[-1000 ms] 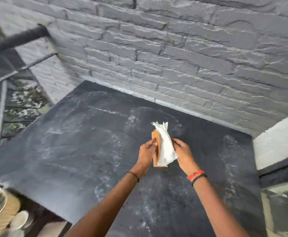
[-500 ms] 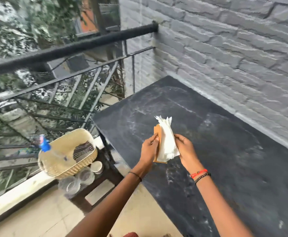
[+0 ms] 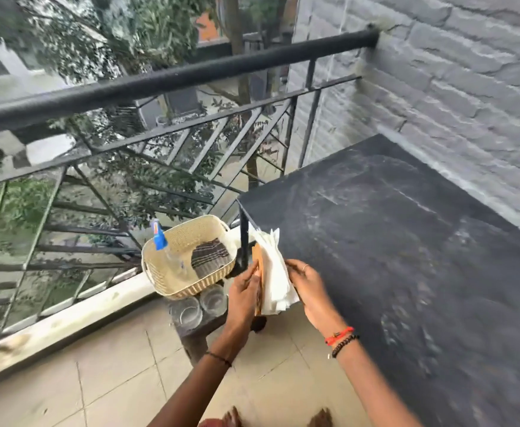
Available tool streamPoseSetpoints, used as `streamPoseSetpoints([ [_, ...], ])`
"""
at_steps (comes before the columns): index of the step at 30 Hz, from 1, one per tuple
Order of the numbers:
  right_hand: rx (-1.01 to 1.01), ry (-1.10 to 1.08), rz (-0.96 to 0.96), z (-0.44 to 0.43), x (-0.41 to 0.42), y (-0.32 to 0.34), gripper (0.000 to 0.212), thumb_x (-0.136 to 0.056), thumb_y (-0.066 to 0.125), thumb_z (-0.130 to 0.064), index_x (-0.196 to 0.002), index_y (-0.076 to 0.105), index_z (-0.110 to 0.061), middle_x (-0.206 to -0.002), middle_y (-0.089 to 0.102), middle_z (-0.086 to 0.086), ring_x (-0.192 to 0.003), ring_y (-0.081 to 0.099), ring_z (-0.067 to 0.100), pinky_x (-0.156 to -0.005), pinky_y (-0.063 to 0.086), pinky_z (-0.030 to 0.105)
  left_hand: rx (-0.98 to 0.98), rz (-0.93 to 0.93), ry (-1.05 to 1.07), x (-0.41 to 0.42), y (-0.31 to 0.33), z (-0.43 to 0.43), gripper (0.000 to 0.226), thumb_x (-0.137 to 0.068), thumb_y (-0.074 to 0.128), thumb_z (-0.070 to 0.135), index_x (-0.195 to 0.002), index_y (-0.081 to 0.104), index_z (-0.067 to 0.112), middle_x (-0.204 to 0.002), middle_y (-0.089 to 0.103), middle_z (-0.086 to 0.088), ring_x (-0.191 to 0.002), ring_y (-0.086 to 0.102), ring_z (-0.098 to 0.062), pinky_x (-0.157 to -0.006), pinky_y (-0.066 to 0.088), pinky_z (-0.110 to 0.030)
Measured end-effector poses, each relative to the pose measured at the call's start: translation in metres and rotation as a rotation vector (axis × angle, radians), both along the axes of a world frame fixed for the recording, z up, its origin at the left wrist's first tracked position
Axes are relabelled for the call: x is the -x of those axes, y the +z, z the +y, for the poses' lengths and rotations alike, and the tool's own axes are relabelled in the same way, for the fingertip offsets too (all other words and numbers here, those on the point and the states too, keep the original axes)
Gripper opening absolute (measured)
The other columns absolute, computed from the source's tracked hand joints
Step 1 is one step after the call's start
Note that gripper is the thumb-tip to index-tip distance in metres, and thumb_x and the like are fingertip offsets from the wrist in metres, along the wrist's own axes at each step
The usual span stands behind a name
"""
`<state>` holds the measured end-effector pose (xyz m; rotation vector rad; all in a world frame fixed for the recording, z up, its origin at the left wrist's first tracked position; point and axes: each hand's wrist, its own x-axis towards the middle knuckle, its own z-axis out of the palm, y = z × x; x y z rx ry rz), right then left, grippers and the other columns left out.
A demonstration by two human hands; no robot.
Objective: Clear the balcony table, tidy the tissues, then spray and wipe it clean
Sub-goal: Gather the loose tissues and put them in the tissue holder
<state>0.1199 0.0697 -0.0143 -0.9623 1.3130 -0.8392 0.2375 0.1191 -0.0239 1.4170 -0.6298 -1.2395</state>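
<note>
Your left hand [image 3: 246, 291] grips wooden holder [image 3: 257, 261]; right hand [image 3: 310, 288] holds tissues [image 3: 275, 272] against it, over table [image 3: 406, 241] corner. Risk: loose sheets slide out, drop onto floor if your grip eases.

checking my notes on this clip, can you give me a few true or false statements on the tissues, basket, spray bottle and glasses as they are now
1. The left hand and right hand hold the tissue holder with its tissues between them. True.
2. The spray bottle is in the right hand. False: it stands in the basket.
3. A striped cloth lies in the basket. True.
4. The glasses are inside the basket. False: they stand outside it, right beside its near wall.
</note>
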Motion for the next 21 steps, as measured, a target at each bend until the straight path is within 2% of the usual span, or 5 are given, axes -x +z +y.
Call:
streamPoseSetpoints([
  [8, -0.098, 0.022, 0.008, 0.022, -0.029, -0.044, 0.016, -0.095, 0.053, -0.013, -0.105, 0.066, -0.014, -0.101, 0.071, 0.001, -0.095, 0.066, 0.013, -0.087, 0.052, 0.03, -0.087, -0.063, -0.054, -0.033, -0.047, 0.02, 0.035, -0.1, 0.04, 0.001, -0.126, 0.048, 0.023, -0.101, 0.063, 0.018, -0.08, 0.062, 0.015, -0.071, 0.048, -0.007],
  [11, -0.159, -0.004, 0.02, 0.023, -0.035, -0.074, 0.014, -0.093, 0.056, -0.016, -0.104, 0.066, -0.015, -0.098, 0.072, 0.001, -0.096, 0.067, 0.018, -0.09, 0.052, 0.037, -0.159, -0.099, -0.079, -0.045, -0.077, 0.017, 0.033, -0.099, 0.045, 0.007, -0.13, 0.052, 0.017, -0.126, 0.062, -0.002, -0.111, 0.06, -0.008, -0.099, 0.047, -0.028],
  [13, -0.195, -0.004, 0.034, 0.02, -0.041, -0.098, 0.014, -0.093, 0.057, -0.016, -0.105, 0.064, -0.014, -0.1, 0.072, 0.004, -0.099, 0.067, 0.021, -0.093, 0.051, 0.042, -0.165, -0.104, -0.102, -0.054, -0.101, 0.013, 0.033, -0.098, 0.046, 0.007, -0.129, 0.054, 0.016, -0.129, 0.06, -0.009, -0.12, 0.056, -0.022, -0.108, 0.04, -0.038],
  [16, -0.244, 0.006, 0.045, 0.017, -0.049, -0.126, 0.014, -0.093, 0.059, -0.021, -0.105, 0.063, -0.015, -0.102, 0.072, 0.007, -0.1, 0.066, 0.023, -0.094, 0.05, 0.045, -0.19, -0.15, -0.136, -0.065, -0.127, 0.008, 0.033, -0.097, 0.046, 0.002, -0.124, 0.053, 0.019, -0.124, 0.061, -0.008, -0.114, 0.056, -0.02, -0.1, 0.041, -0.026],
  [21, -0.304, 0.036, 0.032, 0.004, -0.062, -0.169, 0.019, -0.091, 0.06, -0.016, -0.11, 0.062, -0.013, -0.105, 0.071, 0.01, -0.1, 0.067, 0.027, -0.09, 0.053, 0.043, -0.22, -0.143, -0.202, -0.081, -0.172, 0.0, 0.035, -0.098, 0.044, 0.001, -0.129, 0.053, 0.013, -0.117, 0.056, 0.007, -0.106, 0.053, 0.003, -0.085, 0.042, -0.005],
])
